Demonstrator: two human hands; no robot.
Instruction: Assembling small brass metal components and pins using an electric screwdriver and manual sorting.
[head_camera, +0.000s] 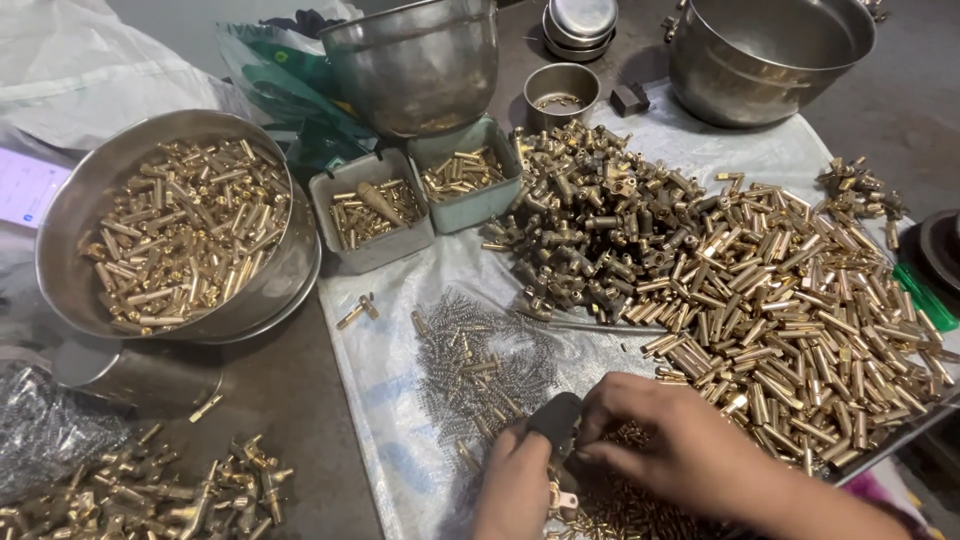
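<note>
My left hand (515, 485) is at the bottom middle, closed around a black-handled tool (556, 415) with a small brass part at its lower end. My right hand (680, 445) lies just to its right, fingertips pinched on something small against the tool's side; what they hold is hidden. Under both hands a white sheet (390, 350) carries a patch of thin springs (480, 360) and small brass pins. A large heap of brass tubes (800, 310) spreads to the right, and darker brass fittings (600, 220) pile up behind it.
A steel bowl (75, 200) full of brass tubes stands at left. Two small grey trays (372, 252) of parts sit mid-back, with steel pots (420, 65) and a big pan (770, 55) behind. Assembled brass fittings (150, 490) lie at bottom left beside a plastic bag.
</note>
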